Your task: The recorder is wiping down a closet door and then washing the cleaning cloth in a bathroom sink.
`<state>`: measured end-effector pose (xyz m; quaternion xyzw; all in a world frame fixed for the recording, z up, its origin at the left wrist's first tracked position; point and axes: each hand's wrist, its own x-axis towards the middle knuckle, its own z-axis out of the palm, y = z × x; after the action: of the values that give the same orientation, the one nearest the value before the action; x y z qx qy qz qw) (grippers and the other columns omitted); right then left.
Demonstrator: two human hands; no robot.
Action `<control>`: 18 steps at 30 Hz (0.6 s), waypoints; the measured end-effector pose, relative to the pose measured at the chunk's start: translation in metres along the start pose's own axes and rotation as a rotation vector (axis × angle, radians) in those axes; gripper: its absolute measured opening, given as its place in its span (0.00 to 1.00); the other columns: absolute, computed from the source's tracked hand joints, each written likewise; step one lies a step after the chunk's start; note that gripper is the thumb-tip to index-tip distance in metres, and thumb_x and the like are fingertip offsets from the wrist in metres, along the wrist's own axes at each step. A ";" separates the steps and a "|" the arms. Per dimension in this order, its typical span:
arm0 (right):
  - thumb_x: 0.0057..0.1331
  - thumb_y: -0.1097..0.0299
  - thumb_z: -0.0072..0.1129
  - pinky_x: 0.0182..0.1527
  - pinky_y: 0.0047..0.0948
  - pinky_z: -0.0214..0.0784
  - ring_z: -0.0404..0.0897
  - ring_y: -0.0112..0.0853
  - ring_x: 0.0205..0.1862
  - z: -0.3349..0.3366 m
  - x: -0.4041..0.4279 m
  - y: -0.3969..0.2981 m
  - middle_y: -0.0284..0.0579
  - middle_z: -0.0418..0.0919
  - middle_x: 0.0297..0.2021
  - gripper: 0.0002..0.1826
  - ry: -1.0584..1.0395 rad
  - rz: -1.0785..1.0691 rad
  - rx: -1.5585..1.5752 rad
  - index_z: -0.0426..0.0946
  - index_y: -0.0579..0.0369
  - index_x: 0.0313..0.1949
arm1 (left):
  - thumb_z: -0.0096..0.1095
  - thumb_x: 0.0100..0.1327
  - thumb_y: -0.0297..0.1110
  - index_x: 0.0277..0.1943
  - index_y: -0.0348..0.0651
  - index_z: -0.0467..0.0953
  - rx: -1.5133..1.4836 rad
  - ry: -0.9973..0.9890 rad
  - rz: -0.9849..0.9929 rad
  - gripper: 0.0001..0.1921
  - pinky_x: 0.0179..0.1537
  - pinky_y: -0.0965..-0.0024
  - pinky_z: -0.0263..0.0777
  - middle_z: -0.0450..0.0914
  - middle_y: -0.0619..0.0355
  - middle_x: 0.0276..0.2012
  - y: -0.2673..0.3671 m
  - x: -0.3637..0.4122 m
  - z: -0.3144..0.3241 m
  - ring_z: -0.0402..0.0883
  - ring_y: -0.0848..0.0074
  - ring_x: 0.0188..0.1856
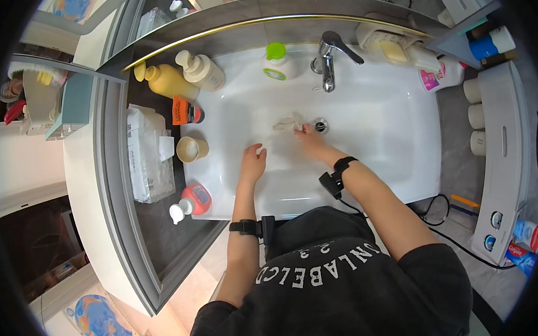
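Inside the white washbasin [375, 118], a wet, pale cloth [289, 123] lies bunched beside the metal drain [320, 125]. My right hand [312, 142] has its fingertips at the cloth's right end; the hand is slightly blurred, and whether the fingers pinch the cloth is hard to tell. To the left, my left hand [253, 162] hovers over the basin with fingers apart and nothing in it. The chrome faucet [327, 66] stands at the back rim above the drain, and no running water shows from its spout.
A green-capped bottle [277, 62] and a soap bar [393, 52] are at the back. Left are pump bottles [204, 71], an orange tube [187, 110], a cup [192, 149], a tissue pack [149, 155] and a pink pump bottle [199, 199]. A detergent bottle [443, 75] stands right.
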<state>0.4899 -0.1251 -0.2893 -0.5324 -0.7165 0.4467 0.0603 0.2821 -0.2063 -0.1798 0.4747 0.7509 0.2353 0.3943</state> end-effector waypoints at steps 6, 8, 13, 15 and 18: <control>0.57 0.79 0.42 0.50 0.27 0.62 0.71 0.35 0.46 -0.108 -0.037 0.000 0.44 0.71 0.41 0.18 0.002 -0.149 -0.008 0.73 0.55 0.46 | 0.52 0.61 0.37 0.49 0.37 0.70 0.010 -0.056 0.008 0.17 0.45 0.66 0.69 0.67 0.41 0.50 -0.019 0.011 0.017 0.75 0.60 0.42; 0.56 0.80 0.42 0.47 0.26 0.65 0.72 0.33 0.45 -0.143 -0.055 0.004 0.44 0.71 0.45 0.19 0.087 -0.139 0.395 0.72 0.55 0.47 | 0.52 0.60 0.37 0.49 0.36 0.71 -0.019 -0.065 -0.030 0.17 0.46 0.65 0.69 0.67 0.39 0.50 -0.013 0.007 0.016 0.73 0.58 0.45; 0.54 0.82 0.43 0.44 0.25 0.66 0.74 0.32 0.40 -0.201 -0.108 0.050 0.46 0.73 0.43 0.22 0.446 -0.023 0.425 0.71 0.56 0.49 | 0.52 0.60 0.38 0.48 0.35 0.71 0.024 -0.095 -0.019 0.18 0.46 0.64 0.69 0.69 0.39 0.48 -0.010 0.012 0.025 0.72 0.56 0.47; 0.53 0.81 0.44 0.45 0.26 0.66 0.74 0.34 0.42 -0.191 -0.117 0.117 0.48 0.73 0.44 0.23 0.500 0.129 0.326 0.70 0.55 0.51 | 0.52 0.60 0.38 0.48 0.35 0.71 0.029 -0.123 0.011 0.18 0.46 0.64 0.69 0.70 0.39 0.48 -0.004 0.018 0.035 0.72 0.56 0.47; 0.52 0.82 0.45 0.47 0.30 0.66 0.73 0.39 0.47 -0.141 -0.122 0.157 0.52 0.71 0.48 0.28 0.467 0.411 0.258 0.65 0.54 0.55 | 0.52 0.60 0.38 0.48 0.34 0.71 0.050 -0.146 0.015 0.18 0.47 0.64 0.68 0.71 0.39 0.47 0.018 0.018 0.041 0.72 0.57 0.47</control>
<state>0.7325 -0.1381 -0.2689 -0.7418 -0.4984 0.4026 0.1985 0.3206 -0.1833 -0.1970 0.5059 0.7222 0.1844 0.4341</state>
